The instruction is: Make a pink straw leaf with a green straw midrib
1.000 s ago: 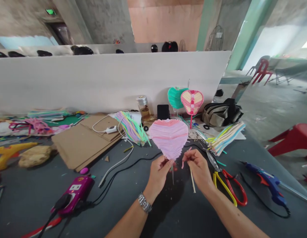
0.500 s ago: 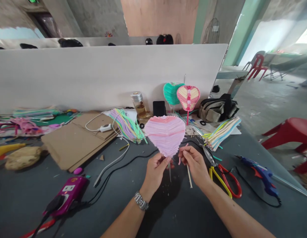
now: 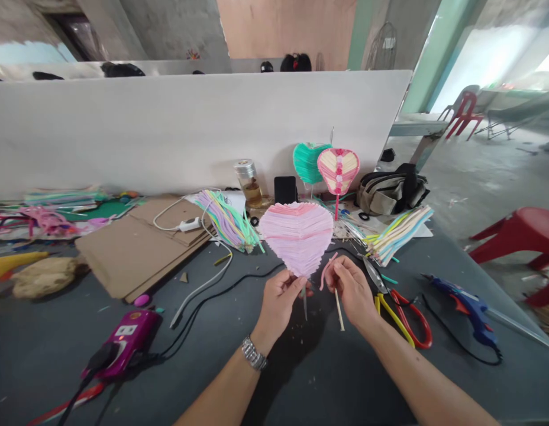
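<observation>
My left hand (image 3: pixel 278 299), with a metal watch on its wrist, pinches the lower tip of a heart (image 3: pixel 296 234) covered in rows of pale lilac and pink fuzzy strips. A thin pointed piece (image 3: pixel 305 305) hangs below those fingers. Just right of the tip, my right hand (image 3: pixel 352 287) is closed on a short pink pipe cleaner (image 3: pixel 323 276), which curves up from its fingertips. A cream stick-like piece (image 3: pixel 339 310) sticks out beneath the same hand; how it is held is hidden. The pink pipe cleaner and the heart are apart.
Pliers with red and yellow handles (image 3: pixel 403 316) and a blue glue gun (image 3: pixel 467 305) lie right. Pipe cleaner bundles (image 3: pixel 230 222) flank the heart. Cardboard sheets (image 3: pixel 132 254), a purple power block (image 3: pixel 130 337) and cables are left. Two finished hearts (image 3: pixel 339 168) stand behind.
My right hand has shifted slightly right, away from the heart's tip, and the pink pipe cleaner shows more clearly. My left hand still holds the heart. The view has tilted slightly.
</observation>
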`<state>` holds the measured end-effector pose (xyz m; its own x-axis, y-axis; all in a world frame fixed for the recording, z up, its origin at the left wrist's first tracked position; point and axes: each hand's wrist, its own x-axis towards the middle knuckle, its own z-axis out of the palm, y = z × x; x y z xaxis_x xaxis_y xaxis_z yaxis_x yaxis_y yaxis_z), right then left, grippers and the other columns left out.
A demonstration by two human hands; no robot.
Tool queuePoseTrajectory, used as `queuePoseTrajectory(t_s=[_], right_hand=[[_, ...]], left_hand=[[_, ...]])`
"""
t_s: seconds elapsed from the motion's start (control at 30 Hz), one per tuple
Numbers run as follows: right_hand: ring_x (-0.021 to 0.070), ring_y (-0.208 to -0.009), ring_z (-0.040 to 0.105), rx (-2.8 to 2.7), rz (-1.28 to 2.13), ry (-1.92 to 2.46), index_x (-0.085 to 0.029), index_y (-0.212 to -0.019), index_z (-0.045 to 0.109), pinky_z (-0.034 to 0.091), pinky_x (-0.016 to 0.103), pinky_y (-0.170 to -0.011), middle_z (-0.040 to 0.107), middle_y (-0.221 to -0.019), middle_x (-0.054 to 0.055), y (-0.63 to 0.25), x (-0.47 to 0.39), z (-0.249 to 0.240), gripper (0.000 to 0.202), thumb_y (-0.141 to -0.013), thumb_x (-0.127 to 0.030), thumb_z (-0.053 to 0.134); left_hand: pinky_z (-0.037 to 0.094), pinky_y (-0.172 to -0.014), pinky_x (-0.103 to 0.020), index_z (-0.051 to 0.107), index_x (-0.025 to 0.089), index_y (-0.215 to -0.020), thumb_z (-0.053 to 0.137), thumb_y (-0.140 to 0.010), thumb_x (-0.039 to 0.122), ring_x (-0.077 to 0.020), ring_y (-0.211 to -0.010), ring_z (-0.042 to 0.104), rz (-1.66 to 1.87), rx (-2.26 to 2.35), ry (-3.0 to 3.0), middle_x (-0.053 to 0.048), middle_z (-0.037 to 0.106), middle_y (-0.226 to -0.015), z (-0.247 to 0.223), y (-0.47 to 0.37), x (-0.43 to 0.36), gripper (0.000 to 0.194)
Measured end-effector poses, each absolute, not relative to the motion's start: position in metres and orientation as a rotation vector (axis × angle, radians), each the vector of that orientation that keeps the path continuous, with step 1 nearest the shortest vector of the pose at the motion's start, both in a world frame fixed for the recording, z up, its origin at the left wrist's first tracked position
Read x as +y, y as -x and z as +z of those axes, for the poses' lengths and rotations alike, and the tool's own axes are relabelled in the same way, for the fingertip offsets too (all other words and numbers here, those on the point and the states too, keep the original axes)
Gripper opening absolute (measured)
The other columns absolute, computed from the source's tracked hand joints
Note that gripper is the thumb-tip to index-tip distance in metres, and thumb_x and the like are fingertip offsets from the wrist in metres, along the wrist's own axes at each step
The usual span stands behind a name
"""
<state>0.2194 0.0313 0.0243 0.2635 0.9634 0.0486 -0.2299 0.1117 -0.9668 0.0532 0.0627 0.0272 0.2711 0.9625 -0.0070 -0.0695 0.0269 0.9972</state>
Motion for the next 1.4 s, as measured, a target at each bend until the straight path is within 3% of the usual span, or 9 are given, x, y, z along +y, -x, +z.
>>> queuePoseTrajectory(t_s=[0.1, 0.2, 0.4, 0.67, 0.87, 1.0, 1.17, 1.3, 1.4], right_hand=[[0.0124, -0.054, 0.04, -0.877, 1.063, 1.071, -0.023, -0.064, 0.047, 0.031, 0.028, -0.054, 0.047, -0.057, -0.004, -0.219, 0.03, 0.027, 0.039, -0.095, -0.045, 0.058], [0.0127, -0.052, 0.036, -0.883, 1.072, 1.066, -0.023, -0.062, 0.046, 0.029, 0.029, -0.053, 0.042, -0.054, -0.004, -0.219, 0.03, 0.027, 0.043, -0.096, -0.047, 0.057], [0.0113, -0.051, 0.035, -0.842, 1.247, 0.972, -0.023, -0.069, 0.054, 0.026, 0.028, -0.053, 0.046, -0.055, -0.005, -0.216, 0.03, 0.028, 0.046, -0.088, -0.062, 0.067], [0.0087, -0.049, 0.035, -0.776, 1.414, 0.892, -0.02, -0.07, 0.06, 0.026, 0.025, -0.051, 0.046, -0.052, -0.006, -0.217, 0.031, 0.026, 0.046, -0.078, -0.061, 0.079], [0.0071, -0.049, 0.038, -0.766, 1.437, 0.942, -0.018, -0.069, 0.06, 0.027, 0.022, -0.049, 0.049, -0.053, -0.005, -0.222, 0.032, 0.024, 0.047, -0.075, -0.059, 0.083], [0.0066, -0.049, 0.039, -0.755, 1.496, 0.966, -0.018, -0.07, 0.062, 0.028, 0.022, -0.049, 0.051, -0.053, -0.005, -0.223, 0.031, 0.024, 0.045, -0.073, -0.057, 0.085], [0.0066, -0.047, 0.039, -0.778, 1.601, 0.985, -0.017, -0.07, 0.063, 0.027, 0.022, -0.049, 0.051, -0.052, -0.005, -0.221, 0.031, 0.025, 0.047, -0.069, -0.058, 0.087], [0.0058, -0.045, 0.037, -0.807, 1.795, 0.937, -0.017, -0.071, 0.061, 0.025, 0.022, -0.049, 0.051, -0.052, -0.005, -0.215, 0.026, 0.028, 0.046, -0.07, -0.056, 0.087], [0.0055, -0.045, 0.036, -0.846, 1.884, 0.884, -0.016, -0.07, 0.061, 0.022, 0.022, -0.049, 0.05, -0.052, -0.005, -0.21, 0.02, 0.03, 0.045, -0.073, -0.053, 0.086]], left_hand=[[0.053, -0.067, -0.028, 0.067, 0.016, -0.073, 0.075, -0.083, 0.046, -0.0187, -0.067, 0.069, 1.03, 0.966, -1.278, -0.002, 0.072, -0.071, 0.026, -0.052, 0.063, 0.032], [0.051, -0.066, -0.027, 0.068, 0.016, -0.073, 0.075, -0.084, 0.043, -0.0183, -0.065, 0.069, 1.048, 0.973, -1.29, -0.003, 0.072, -0.07, 0.025, -0.051, 0.063, 0.03], [0.051, -0.063, -0.026, 0.066, 0.017, -0.072, 0.075, -0.084, 0.039, -0.0171, -0.063, 0.069, 1.059, 0.946, -1.293, -0.001, 0.071, -0.068, 0.031, -0.052, 0.062, 0.027], [0.053, -0.064, -0.026, 0.067, 0.015, -0.074, 0.079, -0.079, 0.042, -0.0154, -0.062, 0.066, 1.01, 0.955, -1.211, 0.0, 0.068, -0.066, 0.032, -0.052, 0.064, 0.03], [0.047, -0.051, -0.022, 0.066, 0.013, -0.08, 0.081, -0.074, 0.043, -0.0159, -0.055, 0.067, 0.801, 1.104, -1.087, -0.003, 0.071, -0.064, 0.022, -0.052, 0.059, 0.034], [0.045, -0.048, -0.021, 0.063, 0.014, -0.09, 0.074, -0.08, 0.044, -0.0171, -0.056, 0.071, 0.672, 1.201, -1.066, -0.006, 0.075, -0.072, 0.021, -0.041, 0.034, 0.033], [0.042, -0.049, -0.024, 0.06, 0.017, -0.082, 0.045, -0.098, 0.055, -0.0181, -0.054, 0.069, 0.328, 1.291, -1.339, -0.009, 0.074, -0.073, 0.032, -0.017, 0.002, 0.044], [0.04, -0.06, -0.028, 0.061, 0.018, -0.069, 0.051, -0.098, 0.035, -0.0172, -0.062, 0.063, 0.448, 1.461, -2.011, -0.006, 0.069, -0.068, 0.05, -0.005, -0.002, 0.036], [0.045, -0.067, -0.026, 0.071, 0.019, -0.086, 0.06, -0.092, 0.024, -0.0151, -0.07, 0.064, 0.804, 1.368, -2.023, -0.004, 0.074, -0.081, 0.06, -0.009, 0.006, 0.014]])
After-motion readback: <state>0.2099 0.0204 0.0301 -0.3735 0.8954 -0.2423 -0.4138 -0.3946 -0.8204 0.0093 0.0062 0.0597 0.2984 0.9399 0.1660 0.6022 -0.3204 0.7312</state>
